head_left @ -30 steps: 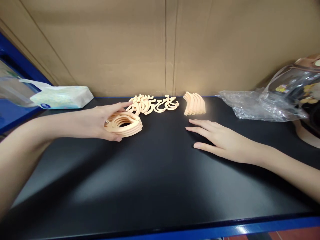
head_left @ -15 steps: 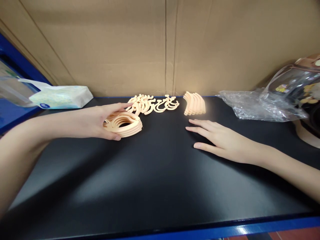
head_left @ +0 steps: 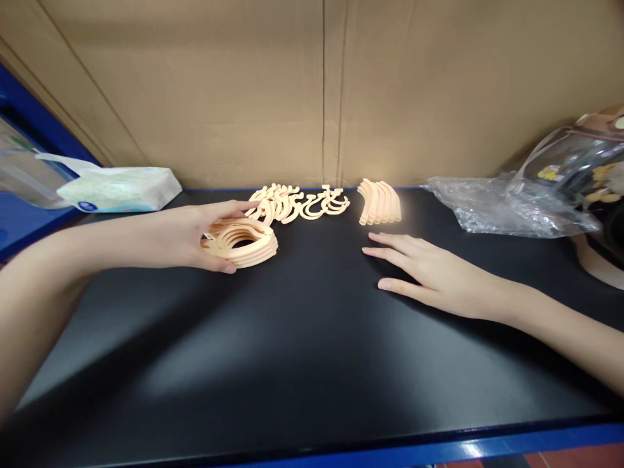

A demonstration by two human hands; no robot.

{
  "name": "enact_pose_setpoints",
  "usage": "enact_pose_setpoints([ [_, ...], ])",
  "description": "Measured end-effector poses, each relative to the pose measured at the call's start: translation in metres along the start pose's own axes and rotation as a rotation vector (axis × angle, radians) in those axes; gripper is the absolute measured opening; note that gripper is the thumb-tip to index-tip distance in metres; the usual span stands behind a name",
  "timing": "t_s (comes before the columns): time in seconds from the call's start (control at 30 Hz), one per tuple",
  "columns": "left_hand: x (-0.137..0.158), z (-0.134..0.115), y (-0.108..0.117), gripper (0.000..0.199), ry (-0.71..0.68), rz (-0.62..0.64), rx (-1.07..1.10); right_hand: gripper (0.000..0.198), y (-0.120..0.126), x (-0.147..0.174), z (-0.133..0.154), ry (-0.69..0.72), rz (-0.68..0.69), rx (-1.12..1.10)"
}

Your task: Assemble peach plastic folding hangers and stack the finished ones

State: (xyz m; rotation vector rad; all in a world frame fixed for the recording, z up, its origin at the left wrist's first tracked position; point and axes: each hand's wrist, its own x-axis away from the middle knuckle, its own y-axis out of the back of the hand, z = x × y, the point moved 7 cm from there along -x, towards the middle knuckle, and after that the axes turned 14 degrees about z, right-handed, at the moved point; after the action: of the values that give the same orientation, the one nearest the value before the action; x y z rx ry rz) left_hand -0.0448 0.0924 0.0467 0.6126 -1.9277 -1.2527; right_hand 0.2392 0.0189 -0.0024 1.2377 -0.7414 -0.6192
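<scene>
At the left, my left hand (head_left: pixel 195 237) curls around a stack of peach-coloured ring-shaped pieces (head_left: pixel 253 250) on the black table. Its thumb lies along the near side and its fingers reach over the far side; the palm hides the stack's left end. My right hand (head_left: pixel 424 270) is open, palm down over the table, its fingers pointing left and holding nothing. Just beyond its fingertips stands a row of curved peach pieces (head_left: pixel 381 203), set side by side. Between the hands, farther back, lie a loose heap of curved peach pieces (head_left: pixel 275 203) and several C-shaped ones (head_left: pixel 336 203).
A pack of tissues (head_left: pixel 121 188) sits at the back left beside a blue frame (head_left: pixel 19 221). Crumpled clear plastic (head_left: pixel 517 208) and a transparent bag (head_left: pixel 575 156) are at the right. A cardboard wall (head_left: pixel 219 97) closes the back; the table's blue edge (head_left: pixel 439 452) runs along the front.
</scene>
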Motion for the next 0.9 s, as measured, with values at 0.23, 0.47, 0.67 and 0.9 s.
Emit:
enact_pose_setpoints([
  [0.23,0.002,0.0,0.0,0.079,0.017,-0.011,-0.047,0.059,0.0,0.001,0.0,0.002,-0.01,-0.01],
  [0.47,0.0,0.0,0.001,0.08,-0.019,-0.022,-0.047,0.059,0.0,0.001,-0.001,0.003,-0.013,-0.011],
  [0.67,0.001,0.001,-0.001,0.077,-0.026,-0.013,-0.05,0.06,-0.001,0.0,-0.001,-0.004,0.001,-0.01],
  [0.9,0.0,-0.006,0.001,0.098,-0.047,-0.092,-0.141,0.058,0.0,0.001,-0.001,0.006,-0.017,-0.016],
])
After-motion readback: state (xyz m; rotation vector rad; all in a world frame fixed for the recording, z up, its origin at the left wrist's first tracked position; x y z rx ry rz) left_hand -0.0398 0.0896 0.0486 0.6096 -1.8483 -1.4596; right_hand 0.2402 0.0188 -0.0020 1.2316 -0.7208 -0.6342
